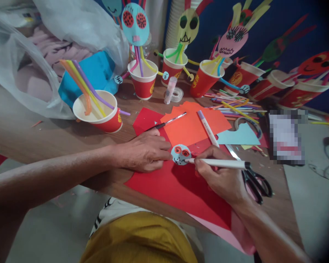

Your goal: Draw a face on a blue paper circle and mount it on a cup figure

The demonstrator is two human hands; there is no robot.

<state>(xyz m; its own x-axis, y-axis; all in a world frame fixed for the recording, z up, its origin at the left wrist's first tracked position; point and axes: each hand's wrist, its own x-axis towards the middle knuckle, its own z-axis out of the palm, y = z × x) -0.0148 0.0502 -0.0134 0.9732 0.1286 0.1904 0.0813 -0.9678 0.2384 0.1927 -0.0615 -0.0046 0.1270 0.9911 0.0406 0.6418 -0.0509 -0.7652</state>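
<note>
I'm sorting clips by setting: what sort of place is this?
Probably a craft table, though the wider setting is unclear: the right hand holds a marker at a small paper face, near loose straws and red cups.

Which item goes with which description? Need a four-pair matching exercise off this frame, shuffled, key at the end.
Items:
1. Disc
2. Scissors
3. Right hand
4. Glue stick

Descriptions:
A. Holds a white marker
B. Next to the clear tape roll
C. Pale blue with red eyes
D. Black handles

Pairs: 1-C, 2-D, 3-A, 4-B
</note>
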